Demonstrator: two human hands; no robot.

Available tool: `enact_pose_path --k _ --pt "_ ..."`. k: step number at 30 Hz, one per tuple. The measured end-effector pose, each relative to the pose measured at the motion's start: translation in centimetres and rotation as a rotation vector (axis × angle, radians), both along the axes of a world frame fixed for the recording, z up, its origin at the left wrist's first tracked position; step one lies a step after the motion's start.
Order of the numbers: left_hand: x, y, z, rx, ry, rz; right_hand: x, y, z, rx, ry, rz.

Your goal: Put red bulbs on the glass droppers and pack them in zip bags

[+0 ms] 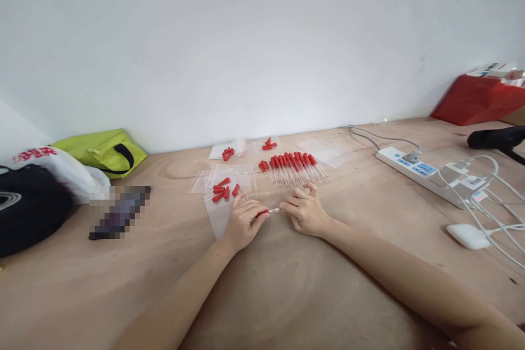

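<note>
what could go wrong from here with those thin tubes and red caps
The thin tube between the right hand and the red cap in the left hand might slip or snap if pushed hard. The right hand is close to the row of red-capped tubes and could knock some askew. Loose red caps on the plastic bag near the left hand might roll off if bumped.

Matt, rubbery-looking red bulbs (292,161) and clear, shiny tubes (287,176), whether glass or plastic too fine to tell, appear with thin, see-through plastic bags (216,216) and a smooth, grained wooden worktop (156,270). Also pictured: a power strip (429,182) in smooth white plastic, a lime pouch (102,146) in matt cloth, a crinkled plastic carrier bag (84,176) and a smooth wall (262,54) with a matt finish.
</note>
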State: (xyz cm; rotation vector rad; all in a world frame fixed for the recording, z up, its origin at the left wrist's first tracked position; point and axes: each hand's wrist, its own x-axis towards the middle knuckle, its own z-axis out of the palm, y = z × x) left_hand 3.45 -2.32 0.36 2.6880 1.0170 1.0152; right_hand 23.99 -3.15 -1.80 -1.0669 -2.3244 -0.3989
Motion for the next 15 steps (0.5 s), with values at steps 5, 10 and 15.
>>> enact_pose_path --k 5,10,15 --pt "0.1 -0.2 0.1 0.013 0.042 -0.01 -0.5 -0.4 0.1 -0.024 0.004 0.016" --pt "0.2 -0.2 0.0 0.024 0.071 -0.024 -0.9 -0.5 0.2 -0.02 -0.004 0.017" --pt "0.2 -0.1 -0.1 0.04 0.073 -0.024 -1.1 -0.4 0.1 -0.043 0.027 0.03"
